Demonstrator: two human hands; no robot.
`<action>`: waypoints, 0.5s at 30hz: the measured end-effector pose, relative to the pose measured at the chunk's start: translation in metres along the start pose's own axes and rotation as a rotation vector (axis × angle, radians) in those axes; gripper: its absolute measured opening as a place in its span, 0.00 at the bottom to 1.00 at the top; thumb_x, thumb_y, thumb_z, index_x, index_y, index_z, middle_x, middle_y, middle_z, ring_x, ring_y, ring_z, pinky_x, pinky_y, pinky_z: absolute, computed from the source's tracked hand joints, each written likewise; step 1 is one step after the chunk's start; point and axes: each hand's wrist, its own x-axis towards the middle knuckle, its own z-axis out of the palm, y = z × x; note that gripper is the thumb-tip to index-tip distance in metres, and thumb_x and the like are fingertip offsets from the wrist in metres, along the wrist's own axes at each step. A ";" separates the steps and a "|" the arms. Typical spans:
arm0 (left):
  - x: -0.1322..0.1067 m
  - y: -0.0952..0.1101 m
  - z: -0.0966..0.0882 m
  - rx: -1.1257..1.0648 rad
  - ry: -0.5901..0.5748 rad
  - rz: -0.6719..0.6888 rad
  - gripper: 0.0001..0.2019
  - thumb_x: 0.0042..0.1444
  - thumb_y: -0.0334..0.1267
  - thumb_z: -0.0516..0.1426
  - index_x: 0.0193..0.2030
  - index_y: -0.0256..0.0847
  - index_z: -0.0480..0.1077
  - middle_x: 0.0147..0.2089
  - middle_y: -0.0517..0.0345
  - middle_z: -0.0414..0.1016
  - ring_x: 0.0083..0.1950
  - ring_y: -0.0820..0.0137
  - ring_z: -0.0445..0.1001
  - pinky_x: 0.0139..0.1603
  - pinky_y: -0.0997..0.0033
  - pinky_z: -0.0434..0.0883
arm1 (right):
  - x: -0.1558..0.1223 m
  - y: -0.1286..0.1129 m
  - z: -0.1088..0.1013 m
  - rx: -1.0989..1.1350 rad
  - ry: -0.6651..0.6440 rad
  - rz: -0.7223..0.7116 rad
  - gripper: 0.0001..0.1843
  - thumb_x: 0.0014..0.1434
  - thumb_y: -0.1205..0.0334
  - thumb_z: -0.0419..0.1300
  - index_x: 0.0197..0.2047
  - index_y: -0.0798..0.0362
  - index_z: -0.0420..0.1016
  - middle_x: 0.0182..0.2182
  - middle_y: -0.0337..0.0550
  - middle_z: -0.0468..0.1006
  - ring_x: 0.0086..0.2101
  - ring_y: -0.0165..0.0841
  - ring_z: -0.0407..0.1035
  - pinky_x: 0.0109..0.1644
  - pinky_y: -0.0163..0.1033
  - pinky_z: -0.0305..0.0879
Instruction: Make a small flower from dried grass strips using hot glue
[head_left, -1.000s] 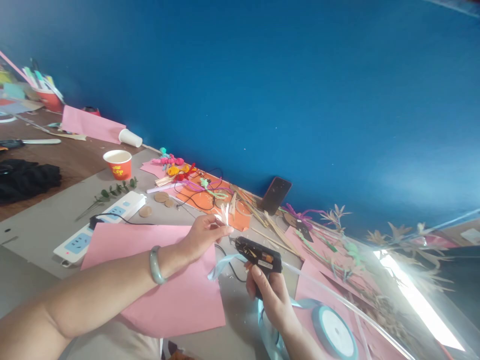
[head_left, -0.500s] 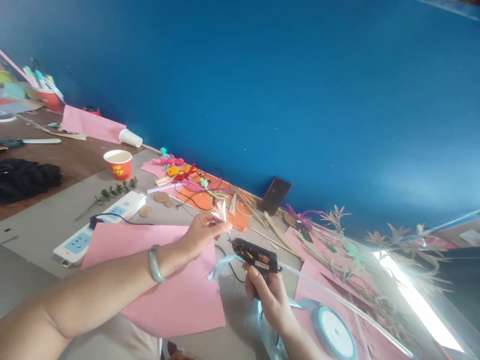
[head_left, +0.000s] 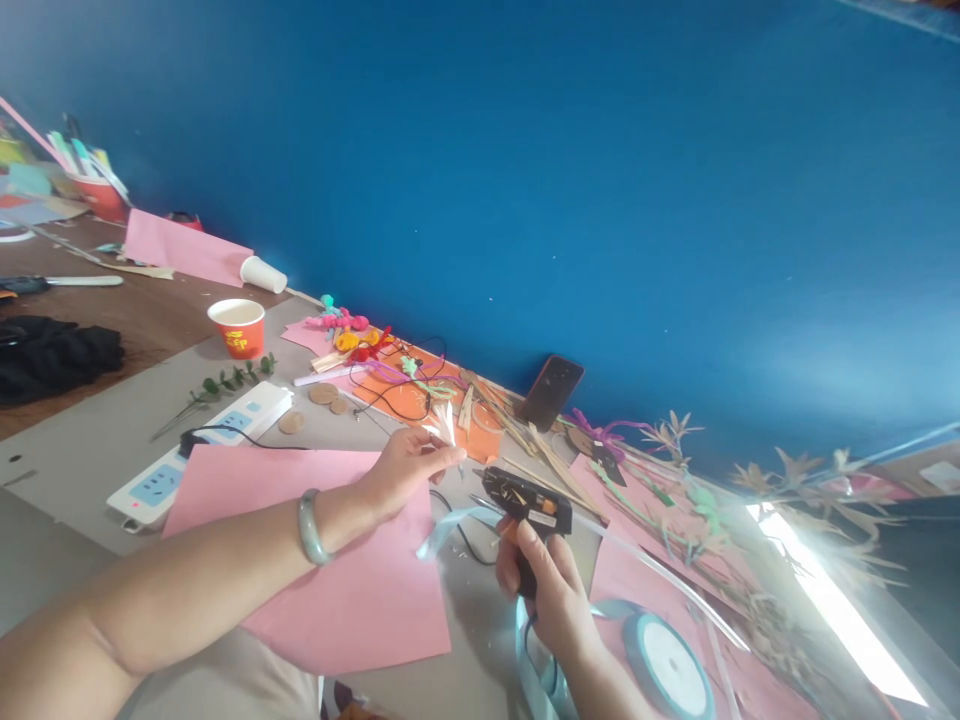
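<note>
Change vs half a second ago: right hand [head_left: 553, 590] and black glue gun [head_left: 529, 498] have shifted right, nozzle further off the left hand [head_left: 409, 470]. Far end of the clear, glossy glue stick [head_left: 675, 575] now sits higher and further left in view. Left hand about the same: fingertips pinching a pale, thin-petaled piece [head_left: 444, 428], petals splayed upward. Right hand wrapped round the gun's handle, hard-plastic body, nozzle toward the left hand, near but apart from it. Flat matte pink sheet [head_left: 337, 620] under left forearm. Shiny light-blue ribbon [head_left: 450, 530] below the nozzle; round spool [head_left: 671, 665] right of right wrist.
</note>
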 end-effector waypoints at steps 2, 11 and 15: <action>0.000 -0.002 0.000 0.009 -0.045 -0.006 0.16 0.46 0.48 0.63 0.21 0.37 0.67 0.18 0.64 0.61 0.23 0.75 0.61 0.28 0.72 0.60 | 0.000 0.001 0.002 0.089 -0.014 0.012 0.26 0.56 0.37 0.55 0.32 0.55 0.69 0.13 0.32 0.62 0.15 0.27 0.57 0.20 0.34 0.51; -0.001 -0.001 0.000 0.036 -0.101 -0.005 0.16 0.48 0.48 0.62 0.22 0.37 0.67 0.18 0.63 0.62 0.24 0.75 0.61 0.29 0.72 0.61 | -0.001 0.001 0.003 0.135 -0.057 0.041 0.25 0.56 0.39 0.56 0.31 0.56 0.69 0.13 0.32 0.62 0.14 0.25 0.56 0.18 0.31 0.51; -0.001 0.000 0.000 0.032 -0.109 -0.004 0.16 0.47 0.47 0.62 0.21 0.37 0.67 0.18 0.63 0.62 0.24 0.75 0.62 0.29 0.72 0.62 | -0.002 0.003 0.003 0.089 -0.047 0.057 0.26 0.56 0.38 0.55 0.32 0.56 0.70 0.12 0.33 0.63 0.13 0.25 0.54 0.17 0.32 0.50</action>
